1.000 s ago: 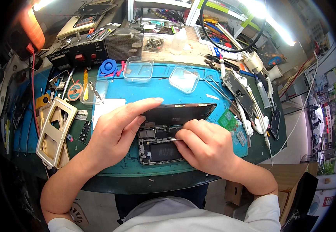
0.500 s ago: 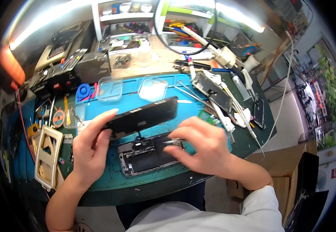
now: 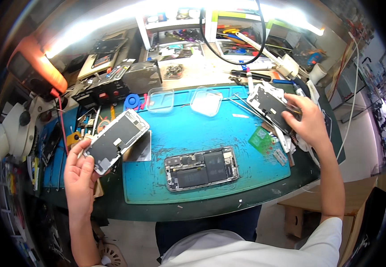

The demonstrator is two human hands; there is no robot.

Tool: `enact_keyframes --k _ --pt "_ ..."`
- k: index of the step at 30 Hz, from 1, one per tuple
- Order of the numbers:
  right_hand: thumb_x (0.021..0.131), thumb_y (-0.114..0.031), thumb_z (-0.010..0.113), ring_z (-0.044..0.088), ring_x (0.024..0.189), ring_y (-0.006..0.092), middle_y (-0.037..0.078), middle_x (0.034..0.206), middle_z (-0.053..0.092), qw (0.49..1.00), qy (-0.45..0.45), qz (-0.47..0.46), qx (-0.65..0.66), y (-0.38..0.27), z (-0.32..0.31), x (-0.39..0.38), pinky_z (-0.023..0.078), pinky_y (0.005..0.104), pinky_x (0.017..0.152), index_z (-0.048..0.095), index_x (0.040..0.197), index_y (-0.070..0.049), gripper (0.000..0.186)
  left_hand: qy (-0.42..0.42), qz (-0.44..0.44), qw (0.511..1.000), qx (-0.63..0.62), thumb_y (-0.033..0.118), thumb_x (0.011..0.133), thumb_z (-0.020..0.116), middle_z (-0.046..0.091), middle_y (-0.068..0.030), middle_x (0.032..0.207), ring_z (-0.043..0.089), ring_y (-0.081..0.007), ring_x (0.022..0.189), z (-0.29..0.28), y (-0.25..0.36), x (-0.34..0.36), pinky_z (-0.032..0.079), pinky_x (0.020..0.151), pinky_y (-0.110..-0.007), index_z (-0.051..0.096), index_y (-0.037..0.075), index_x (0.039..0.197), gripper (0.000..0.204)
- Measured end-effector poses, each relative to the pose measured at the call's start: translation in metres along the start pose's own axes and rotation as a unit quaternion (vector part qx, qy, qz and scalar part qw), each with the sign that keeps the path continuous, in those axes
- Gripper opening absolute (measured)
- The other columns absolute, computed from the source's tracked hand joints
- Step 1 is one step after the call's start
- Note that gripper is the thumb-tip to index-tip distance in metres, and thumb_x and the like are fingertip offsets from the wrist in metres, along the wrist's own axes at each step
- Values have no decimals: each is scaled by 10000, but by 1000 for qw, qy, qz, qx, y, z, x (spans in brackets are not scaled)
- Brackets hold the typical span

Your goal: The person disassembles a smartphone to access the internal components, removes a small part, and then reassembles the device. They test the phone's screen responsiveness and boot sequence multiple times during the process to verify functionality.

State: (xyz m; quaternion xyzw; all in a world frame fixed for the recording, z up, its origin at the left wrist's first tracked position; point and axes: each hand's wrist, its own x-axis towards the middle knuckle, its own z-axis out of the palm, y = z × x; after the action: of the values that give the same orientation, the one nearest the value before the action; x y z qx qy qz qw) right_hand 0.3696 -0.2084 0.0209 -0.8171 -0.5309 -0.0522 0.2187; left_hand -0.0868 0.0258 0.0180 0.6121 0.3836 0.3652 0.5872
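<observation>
My left hand [image 3: 79, 178] holds a phone screen [image 3: 118, 139] by its lower left end, its dark inner side with silver and white patches turned up. Over at the right, my right hand [image 3: 309, 119] grips the edge of a second phone screen [image 3: 268, 107], which rests on tools and also shows its inner side. Whether the tweezers are still in my right hand cannot be made out. Between the hands, an opened phone body [image 3: 202, 169] lies flat on the blue mat [image 3: 193, 133], with its battery and circuit parts bare.
Two clear plastic boxes [image 3: 161, 100] stand along the mat's far edge, near a blue tape roll [image 3: 132, 101]. A green circuit board [image 3: 260, 139] lies at the mat's right. An orange multimeter [image 3: 37, 66] stands far left. A black cable loop [image 3: 264, 35] hangs over the back.
The left-hand screen has come away from the phone body, moved left and turned inner side up. My right hand has left the phone body and taken hold of the second screen at right.
</observation>
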Motion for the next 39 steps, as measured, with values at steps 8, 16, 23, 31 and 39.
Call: enact_keyframes --k 8,16,23,31,39 --pt "863 -209 766 711 907 247 126 953 715 993 -15 56 99 8 9 -3 539 341 801 698 1164 -15 364 1 15 984 178 84 1042 509 639 -99 1190 640 -104 922 2 -7 -17 533 777 -239 380 8 1494 476" --pt "882 -193 789 674 896 126 84 1008 724 966 -54 156 199 6 0 -12 532 282 803 662 1219 27 422 -29 -36 928 369 97 999 595 683 -72 891 621 -98 816 21 27 -19 512 731 -249 441 13 1477 509" --pt "978 -158 687 674 927 99 61 1031 719 771 -114 254 573 -13 -40 -39 546 250 845 656 1185 28 280 53 85 843 529 127 941 677 617 -143 1196 603 -206 894 27 31 -34 520 800 -344 516 8 1407 507" --pt "990 -129 656 656 1082 122 100 1231 691 537 -428 310 658 -70 -21 -119 519 280 965 599 1344 36 394 -379 350 819 251 393 731 854 693 -135 1212 679 -292 1089 171 14 -81 514 948 -435 652 28 1266 679" --pt "1054 -219 567 656 987 105 131 1133 720 620 -517 275 521 -70 -14 -176 530 274 862 667 1267 -3 319 -467 53 883 -11 34 815 799 749 -111 1016 716 -220 865 183 -27 -117 555 751 -309 733 17 1136 328"
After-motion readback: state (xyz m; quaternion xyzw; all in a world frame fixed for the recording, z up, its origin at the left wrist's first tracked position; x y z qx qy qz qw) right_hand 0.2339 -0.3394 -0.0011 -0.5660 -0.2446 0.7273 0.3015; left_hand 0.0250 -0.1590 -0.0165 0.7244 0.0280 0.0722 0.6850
